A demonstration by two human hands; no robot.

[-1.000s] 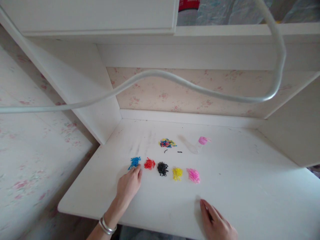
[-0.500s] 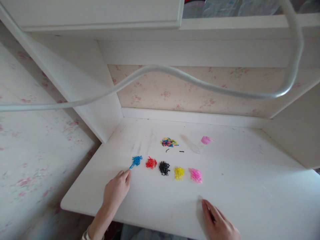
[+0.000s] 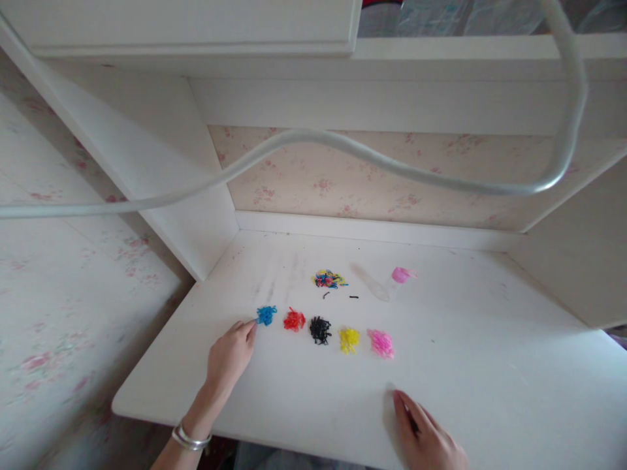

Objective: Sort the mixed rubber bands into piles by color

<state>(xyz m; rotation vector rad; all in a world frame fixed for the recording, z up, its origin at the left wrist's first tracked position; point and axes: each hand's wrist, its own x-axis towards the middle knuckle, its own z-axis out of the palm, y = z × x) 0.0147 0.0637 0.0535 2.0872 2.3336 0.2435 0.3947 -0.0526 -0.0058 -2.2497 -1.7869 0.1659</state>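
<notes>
On the white desk (image 3: pixel 470 365) lie small sorted heaps in a row: blue (image 3: pixel 266 315), red (image 3: pixel 294 320), black (image 3: pixel 320 329), yellow (image 3: pixel 349 339) and pink (image 3: pixel 381 343). Behind them sits a mixed-colour heap (image 3: pixel 328 280) with two stray black bits (image 3: pixel 337 296). My left hand (image 3: pixel 230 354), a bracelet on its wrist, rests on the desk with its fingertips touching the left side of the blue heap; the fingers are loosely together and hold nothing visible. My right hand (image 3: pixel 424 437) lies flat near the front edge, fingers stretched out, holding nothing.
A clear small bottle with a pink cap (image 3: pixel 400 275) lies on its side behind the pink heap. White shelf walls (image 3: pixel 196 215) enclose the desk left and right, a shelf runs overhead. A grey cable (image 3: pixel 343 143) hangs across the view.
My left hand drew back from the blue heap, then came forward again to its left edge; the blue heap now looks more compact. My right hand has stayed put.
</notes>
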